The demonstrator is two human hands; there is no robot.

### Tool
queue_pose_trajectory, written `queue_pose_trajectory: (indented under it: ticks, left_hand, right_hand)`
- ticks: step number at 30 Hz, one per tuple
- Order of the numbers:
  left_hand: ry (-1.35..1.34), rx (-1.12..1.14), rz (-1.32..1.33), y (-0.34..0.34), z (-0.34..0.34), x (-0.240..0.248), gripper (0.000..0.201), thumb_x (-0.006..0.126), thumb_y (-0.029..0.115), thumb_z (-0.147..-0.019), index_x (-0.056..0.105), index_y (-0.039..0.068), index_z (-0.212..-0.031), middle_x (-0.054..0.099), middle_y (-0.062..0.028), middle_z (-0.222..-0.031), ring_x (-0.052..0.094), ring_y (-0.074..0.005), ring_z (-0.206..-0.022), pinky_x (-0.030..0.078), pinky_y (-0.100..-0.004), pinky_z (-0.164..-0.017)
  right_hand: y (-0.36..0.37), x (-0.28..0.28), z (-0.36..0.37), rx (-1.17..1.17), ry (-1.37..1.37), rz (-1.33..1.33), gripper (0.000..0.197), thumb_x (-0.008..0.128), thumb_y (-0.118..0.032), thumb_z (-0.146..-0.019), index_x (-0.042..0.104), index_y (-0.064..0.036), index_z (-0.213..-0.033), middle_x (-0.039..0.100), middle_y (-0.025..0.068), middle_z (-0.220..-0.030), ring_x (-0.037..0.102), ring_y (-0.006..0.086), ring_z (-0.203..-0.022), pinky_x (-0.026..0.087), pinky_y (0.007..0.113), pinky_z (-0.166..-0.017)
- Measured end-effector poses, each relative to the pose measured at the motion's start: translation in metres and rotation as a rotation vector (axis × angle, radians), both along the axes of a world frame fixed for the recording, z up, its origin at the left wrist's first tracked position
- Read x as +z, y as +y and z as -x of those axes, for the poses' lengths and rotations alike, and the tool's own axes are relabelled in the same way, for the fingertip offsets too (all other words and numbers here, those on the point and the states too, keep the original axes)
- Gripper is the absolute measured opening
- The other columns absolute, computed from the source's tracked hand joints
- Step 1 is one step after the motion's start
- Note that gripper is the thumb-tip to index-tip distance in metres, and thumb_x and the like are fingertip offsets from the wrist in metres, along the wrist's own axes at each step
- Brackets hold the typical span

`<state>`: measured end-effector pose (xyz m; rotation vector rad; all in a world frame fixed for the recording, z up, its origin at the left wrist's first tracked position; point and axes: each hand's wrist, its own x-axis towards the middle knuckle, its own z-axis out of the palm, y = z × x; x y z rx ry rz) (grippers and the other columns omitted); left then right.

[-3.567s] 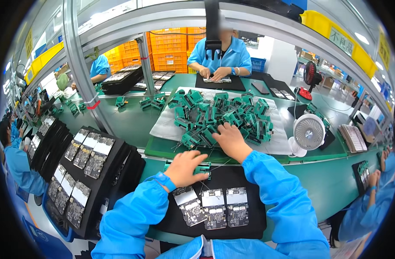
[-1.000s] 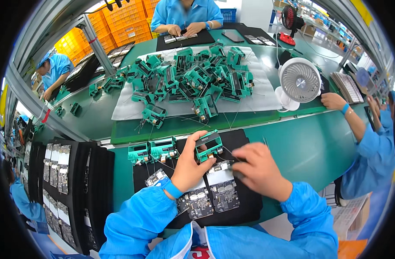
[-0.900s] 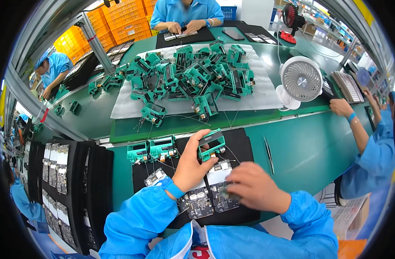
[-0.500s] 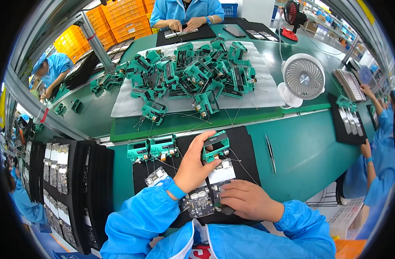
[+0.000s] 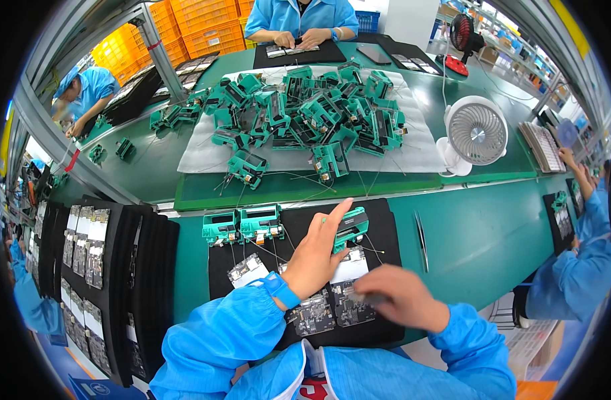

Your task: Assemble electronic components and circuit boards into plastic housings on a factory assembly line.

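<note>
My left hand (image 5: 313, 259) grips a green plastic housing (image 5: 353, 225), tilted at the top of a circuit board with a white panel (image 5: 351, 269). Thumb and fingers are closed on its left side; a thin wire trails to the right. Over that board's lower part is my right hand (image 5: 407, 295), smeared by motion, fingers drawn together around a small dark piece I cannot make out. Beside it lies another circuit board (image 5: 312, 316), partly under my left wrist. A third, tilted board (image 5: 247, 270) lies farther left. Two green housings (image 5: 220, 228) (image 5: 261, 223) stand at the black mat's upper left.
A pile of green housings (image 5: 319, 113) covers a white sheet (image 5: 419, 143) beyond my bench. Stacked black trays of boards (image 5: 112, 267) stand left. Tweezers (image 5: 421, 241) and a white fan (image 5: 477, 131) are on the right. Co-workers sit across and at both sides.
My right hand has lifted from the lower part of the right board and moved up and right, uncovering it. The housing in my left hand has tipped over. The view has shifted slightly.
</note>
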<state>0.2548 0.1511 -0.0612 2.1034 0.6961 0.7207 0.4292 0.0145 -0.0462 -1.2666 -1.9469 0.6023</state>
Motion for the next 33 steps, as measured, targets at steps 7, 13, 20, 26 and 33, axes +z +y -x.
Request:
queue_pose_trajectory:
  ticks: [7, 13, 20, 26, 33]
  left_hand:
    - [-0.012, -0.014, -0.027, 0.002, 0.003, -0.005, 0.09, 0.069, -0.007, -0.081, 0.029, 0.02, -0.156, 0.049, -0.0177, -0.108, 0.058, -0.0427, -0.096, 0.049, -0.0476, -0.081]
    - [-0.005, -0.029, -0.004, 0.004, 0.004, -0.002, 0.088, 0.063, -0.012, -0.08, 0.03, 0.021, -0.156, 0.049, -0.0182, -0.107, 0.058, -0.0436, -0.095, 0.049, -0.0479, -0.079]
    - [0.023, -0.059, 0.068, 0.004, 0.003, 0.003, 0.086, 0.057, -0.016, -0.078, 0.034, 0.019, -0.153, 0.049, -0.018, -0.112, 0.058, -0.0431, -0.101, 0.049, -0.0454, -0.086]
    - [0.052, -0.015, -0.027, 0.001, 0.0, -0.001, 0.079, 0.063, -0.007, -0.082, 0.034, 0.016, -0.152, 0.051, -0.0201, -0.115, 0.059, -0.0432, -0.099, 0.051, -0.0464, -0.083]
    - [0.149, 0.087, -0.251, -0.006, 0.01, 0.008, 0.094, 0.078, 0.028, -0.084, 0.024, -0.001, -0.155, 0.054, -0.0219, -0.132, 0.052, -0.0385, -0.121, 0.04, -0.0475, -0.103]
  right_hand:
    - [0.048, 0.013, -0.009, -0.056, -0.315, -0.11, 0.022, 0.074, -0.004, -0.077, 0.067, -0.0058, -0.097, 0.067, 0.0093, -0.089, 0.066, 0.0295, -0.084, 0.054, 0.04, -0.071]
    - [0.057, 0.004, 0.0, -0.036, -0.529, -0.245, 0.02, 0.072, -0.008, -0.072, 0.065, -0.0079, -0.092, 0.064, 0.0055, -0.084, 0.063, 0.0253, -0.076, 0.053, 0.037, -0.065]
    - [0.057, 0.017, 0.011, -0.094, -0.667, -0.176, 0.019, 0.066, -0.007, -0.072, 0.061, -0.0081, -0.09, 0.06, 0.0039, -0.08, 0.064, 0.0225, -0.075, 0.051, 0.036, -0.056]
    - [0.051, 0.01, 0.003, -0.107, -0.659, -0.221, 0.018, 0.069, -0.008, -0.072, 0.061, -0.0097, -0.089, 0.059, 0.0037, -0.08, 0.063, 0.0231, -0.074, 0.05, 0.037, -0.055]
    - [0.015, 0.031, -0.003, -0.187, -0.41, -0.187, 0.021, 0.076, -0.004, -0.07, 0.066, -0.0085, -0.087, 0.066, 0.0059, -0.081, 0.063, 0.0272, -0.077, 0.049, 0.038, -0.063]
